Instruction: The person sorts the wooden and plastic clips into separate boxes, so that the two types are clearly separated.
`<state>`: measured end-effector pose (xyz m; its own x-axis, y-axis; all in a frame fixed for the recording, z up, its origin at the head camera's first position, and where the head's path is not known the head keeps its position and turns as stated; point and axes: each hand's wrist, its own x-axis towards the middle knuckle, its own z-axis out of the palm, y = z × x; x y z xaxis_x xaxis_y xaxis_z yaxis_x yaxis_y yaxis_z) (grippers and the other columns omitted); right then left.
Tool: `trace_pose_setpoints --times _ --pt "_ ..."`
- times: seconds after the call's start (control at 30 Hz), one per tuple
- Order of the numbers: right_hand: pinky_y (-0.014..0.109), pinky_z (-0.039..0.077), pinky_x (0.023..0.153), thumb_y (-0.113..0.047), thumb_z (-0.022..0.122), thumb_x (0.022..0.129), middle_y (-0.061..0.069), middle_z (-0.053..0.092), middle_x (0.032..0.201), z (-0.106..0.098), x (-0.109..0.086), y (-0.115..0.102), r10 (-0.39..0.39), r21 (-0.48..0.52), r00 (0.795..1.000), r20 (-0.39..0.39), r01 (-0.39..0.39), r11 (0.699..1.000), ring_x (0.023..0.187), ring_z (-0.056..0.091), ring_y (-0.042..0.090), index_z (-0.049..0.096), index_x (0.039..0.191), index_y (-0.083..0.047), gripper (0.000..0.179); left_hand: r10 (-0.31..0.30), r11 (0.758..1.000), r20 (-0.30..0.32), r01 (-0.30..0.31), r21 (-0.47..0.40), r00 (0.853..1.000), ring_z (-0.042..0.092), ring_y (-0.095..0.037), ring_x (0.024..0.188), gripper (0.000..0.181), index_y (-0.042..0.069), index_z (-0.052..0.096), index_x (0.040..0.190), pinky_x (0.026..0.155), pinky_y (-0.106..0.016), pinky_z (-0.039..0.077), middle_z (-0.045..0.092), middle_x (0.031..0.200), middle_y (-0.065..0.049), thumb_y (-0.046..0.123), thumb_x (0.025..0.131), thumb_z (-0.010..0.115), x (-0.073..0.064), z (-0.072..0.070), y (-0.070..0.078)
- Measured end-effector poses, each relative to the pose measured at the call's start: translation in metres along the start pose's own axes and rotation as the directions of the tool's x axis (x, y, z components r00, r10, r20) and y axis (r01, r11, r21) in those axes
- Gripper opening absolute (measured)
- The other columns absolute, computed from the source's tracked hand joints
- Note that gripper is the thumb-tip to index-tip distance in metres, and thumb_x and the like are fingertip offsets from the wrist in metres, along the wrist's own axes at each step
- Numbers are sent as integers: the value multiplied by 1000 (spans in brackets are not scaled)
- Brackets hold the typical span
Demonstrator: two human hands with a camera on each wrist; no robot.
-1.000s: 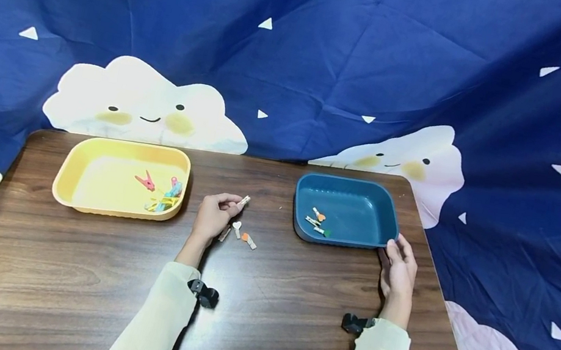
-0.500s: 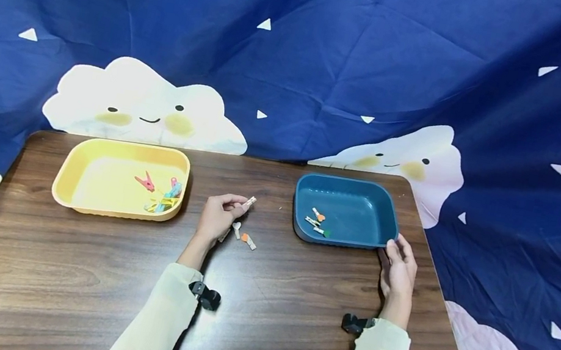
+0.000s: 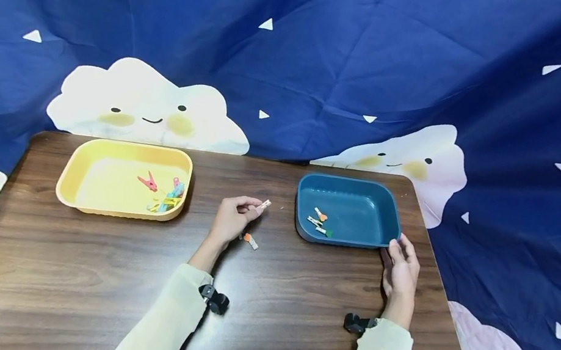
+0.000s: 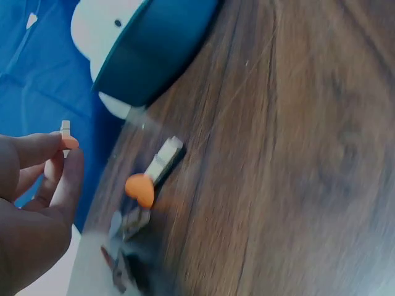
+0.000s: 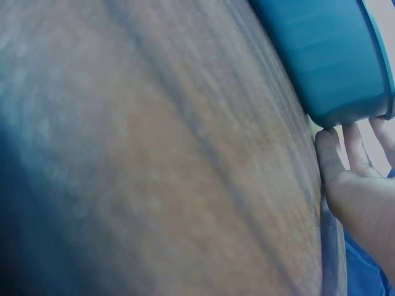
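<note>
My left hand (image 3: 236, 216) pinches a small wooden clothespin (image 3: 265, 204) between thumb and fingertips, above the middle of the table. In the left wrist view an orange heart shows on this held clothespin (image 4: 69, 142). On the table below lies another clothespin with an orange heart (image 3: 250, 240); two more, partly blurred, lie beside it in the left wrist view. At the near right corner of the blue bin (image 3: 344, 242), my right hand (image 3: 402, 273) touches the wall with extended fingers. Several small wooden clothespins (image 3: 318, 221) lie inside that bin.
A yellow bin (image 3: 69, 180) stands at the left, holding a pink clothespin (image 3: 148, 181) and several blue and yellow ones (image 3: 169, 200) in its right end. Behind the wooden table (image 3: 75, 271) hangs a blue curtain (image 3: 301, 48) with cloud prints.
My left hand has moved right with the clothespin, toward the blue bin, and now covers most of the loose clothespins in the head view. My right hand stays at the bin's corner.
</note>
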<state>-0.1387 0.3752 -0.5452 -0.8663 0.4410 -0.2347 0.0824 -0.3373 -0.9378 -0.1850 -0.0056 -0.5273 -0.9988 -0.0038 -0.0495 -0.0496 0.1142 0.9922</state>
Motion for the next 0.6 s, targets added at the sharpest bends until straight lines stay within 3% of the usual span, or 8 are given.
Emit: trace_pose_setpoints --times 0.3,0.6 --pt "41 30 119 -8 58 103 7 50 132 -2 -1 -2 -10 29 1000 10 10 1000 133 42 20 43 148 0 48 34 999 40 -35 28 999 59 -7 74 14 1 78 102 65 -17 48 68 80 1 5 89 78 -2 17 14" --pt "40 31 119 -8 59 103 5 53 130 -2 -1 -1 -32 24 999 35 31 999 131 45 19 48 146 -2 45 43 998 94 -47 46 995 59 -7 72 15 4 78 104 52 -19 46 66 81 3 6 89 77 0 29 23"
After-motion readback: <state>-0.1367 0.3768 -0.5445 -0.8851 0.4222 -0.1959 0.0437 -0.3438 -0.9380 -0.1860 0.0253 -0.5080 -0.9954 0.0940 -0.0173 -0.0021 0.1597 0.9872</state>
